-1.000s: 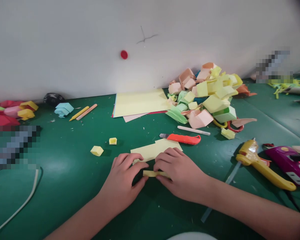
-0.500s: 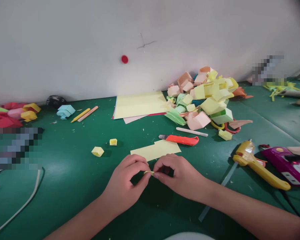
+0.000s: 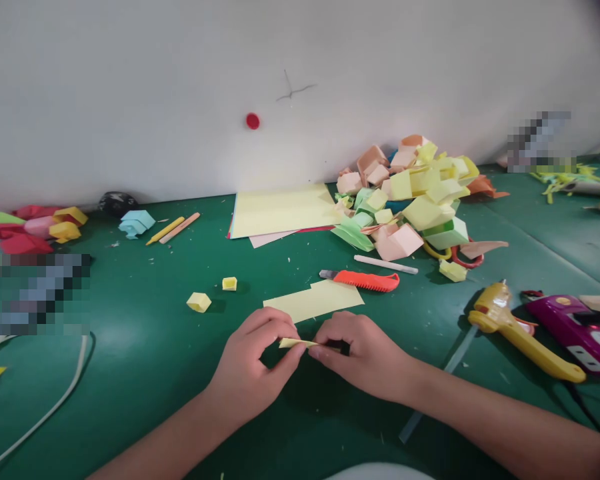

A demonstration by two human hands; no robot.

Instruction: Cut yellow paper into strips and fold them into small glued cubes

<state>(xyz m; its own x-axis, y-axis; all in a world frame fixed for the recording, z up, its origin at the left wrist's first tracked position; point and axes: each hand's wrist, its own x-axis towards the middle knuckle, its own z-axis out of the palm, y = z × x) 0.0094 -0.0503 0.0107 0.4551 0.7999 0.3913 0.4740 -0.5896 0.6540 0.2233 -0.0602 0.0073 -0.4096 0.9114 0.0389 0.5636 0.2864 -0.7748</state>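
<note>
Between my two hands is a small strip of pale yellow paper [image 3: 297,343], held a little above the green table. My left hand [image 3: 254,357] pinches its left part between thumb and fingers. My right hand [image 3: 356,353] is closed on the right end, which its fingertips partly hide. Just beyond my fingers lies a cut piece of pale yellow paper [image 3: 307,300], with an orange-red box cutter [image 3: 365,280] resting across its right corner. Two small folded yellow paper pieces, one larger [image 3: 199,302] and one smaller [image 3: 229,284], sit to the left.
A yellow glue gun [image 3: 523,333] with its glue stick lies right, beside a purple device [image 3: 575,327]. Folded paper shapes [image 3: 410,193] are heaped at the back right, near stacked paper sheets [image 3: 285,210]. A white pen [image 3: 385,265] lies behind the cutter. A white cable [image 3: 77,373] curves at left.
More of the yellow paper strip now shows between my fingers, its left end turned into view. Both hands stay nearly in place. The whole view has shifted slightly.
</note>
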